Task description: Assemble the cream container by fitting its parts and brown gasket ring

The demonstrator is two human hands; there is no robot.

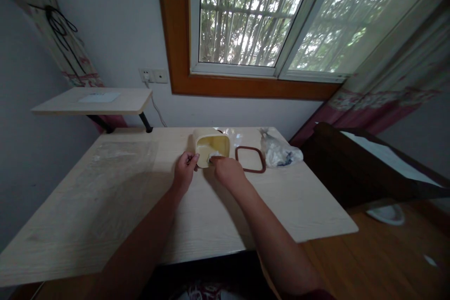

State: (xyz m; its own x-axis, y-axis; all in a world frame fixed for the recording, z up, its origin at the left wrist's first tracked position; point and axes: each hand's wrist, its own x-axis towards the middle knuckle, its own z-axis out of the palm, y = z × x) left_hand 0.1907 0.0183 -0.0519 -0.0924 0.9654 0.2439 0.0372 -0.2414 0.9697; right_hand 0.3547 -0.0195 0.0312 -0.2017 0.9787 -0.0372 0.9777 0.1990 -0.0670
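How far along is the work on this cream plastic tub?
Done, it seems: the brown seal ring lies off the tub on the table. In hand: the left hand steadies the tub while the right hand holds a white cloth inside it. Left: the ring sits unfitted, and the plastic bag lies untouched.

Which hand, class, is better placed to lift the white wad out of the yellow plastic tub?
Probably the right hand: its fingers already touch the white wad inside the yellow plastic tub. The left hand sits outside, at the tub's near corner, so it looks better suited to steadying.
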